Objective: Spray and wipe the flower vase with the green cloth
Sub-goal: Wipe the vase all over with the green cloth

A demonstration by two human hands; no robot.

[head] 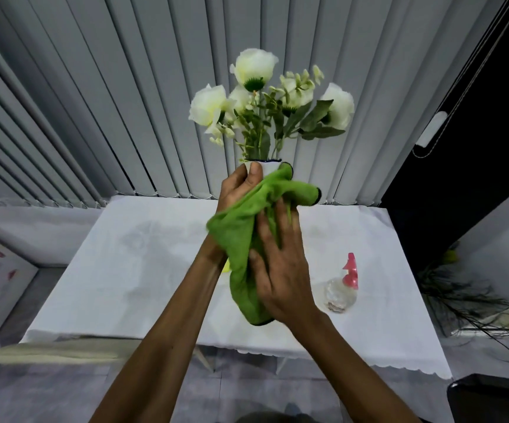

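Note:
A white flower vase (268,167) with a dark rim is lifted above the table, holding white artificial flowers (273,99). My left hand (239,187) grips the vase near its neck, thumb up by the rim. The green cloth (247,236) is wrapped over most of the vase body, so only the top of the vase shows. My right hand (280,270) presses the cloth against the vase from the near side, fingers spread. A clear spray bottle (340,293) with a pink trigger head stands on the table to the right, apart from both hands.
The table (143,270) is covered with a white cloth with a scalloped front edge. Grey vertical blinds (125,102) hang behind it. A dark door or panel (476,148) stands at the right, with dark feathery stems (461,294) on the floor beside it.

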